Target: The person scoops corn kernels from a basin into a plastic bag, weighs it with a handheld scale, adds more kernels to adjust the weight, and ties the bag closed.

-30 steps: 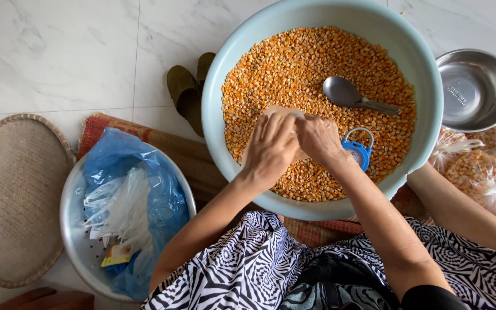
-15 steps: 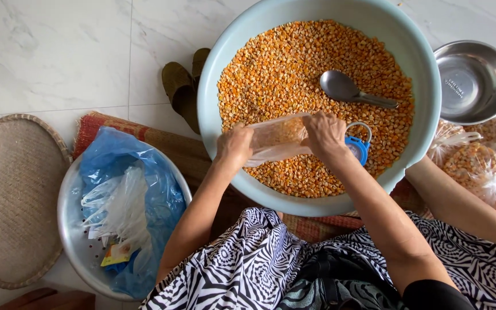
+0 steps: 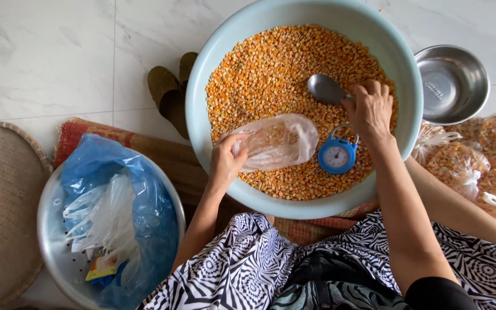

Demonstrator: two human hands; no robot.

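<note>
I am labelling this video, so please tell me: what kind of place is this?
Probably a home floor used for packing dried corn. A person sits on a woven mat over white marble-look tiles, a pair of slippers lies nearby, and a big basin of kernels sits in front.

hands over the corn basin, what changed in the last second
The right hand let go of the clear plastic bag and moved up to grip the metal spoon handle. The left hand alone now holds the bag, which has puffed open over the corn. The small blue scale, once half hidden by the right hand, now shows. The basin and steel bowl are unchanged.
</note>
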